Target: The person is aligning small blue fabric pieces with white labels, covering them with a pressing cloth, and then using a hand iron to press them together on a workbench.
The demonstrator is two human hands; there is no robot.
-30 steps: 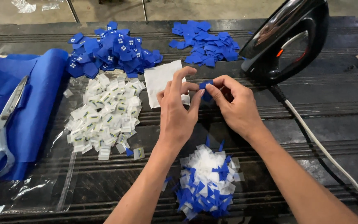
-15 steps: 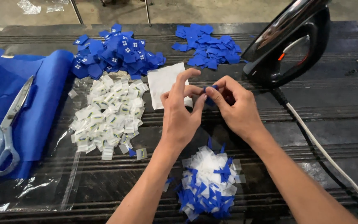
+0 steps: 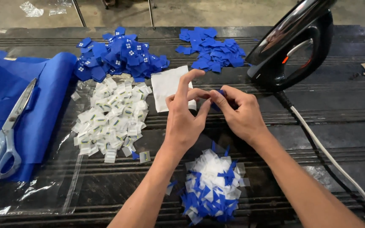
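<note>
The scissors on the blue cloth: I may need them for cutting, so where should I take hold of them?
Grip the scissors by the finger loops, which lie at the near end toward you; the blades point away, up along the blue cloth. Come from the near left side, probably with the left hand.

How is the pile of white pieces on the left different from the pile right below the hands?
The left white pile is almost all white and spread flat and wide on clear plastic; the near pile mixes white with blue scraps, is smaller, heaped, and sits between the person's forearms. Both are small cut pieces on the dark table.
</note>
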